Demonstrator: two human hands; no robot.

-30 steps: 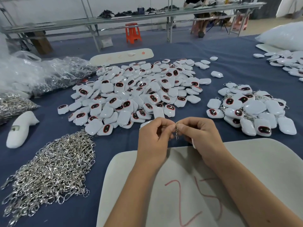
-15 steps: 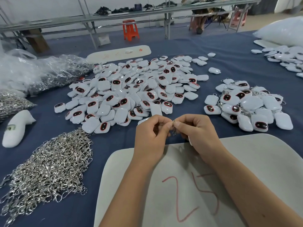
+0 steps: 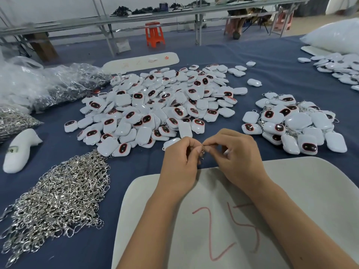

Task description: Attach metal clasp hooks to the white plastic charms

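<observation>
Clasp: while both hands meet at centre, the hook (image 3: 202,152) hangs upright between the fingertips.
Left hand (image 3: 179,165): pinches it from 9 o'clock.
Right hand (image 3: 236,158): pinches from 3 o'clock, a white charm (image 3: 226,151) seemingly tucked inside.
Loose charms (image 3: 155,105): 12 o'clock.

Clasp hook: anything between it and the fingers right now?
Nothing visible. Both the left hand and the right hand already pinch the clasp hook directly, above the blue table.
</observation>
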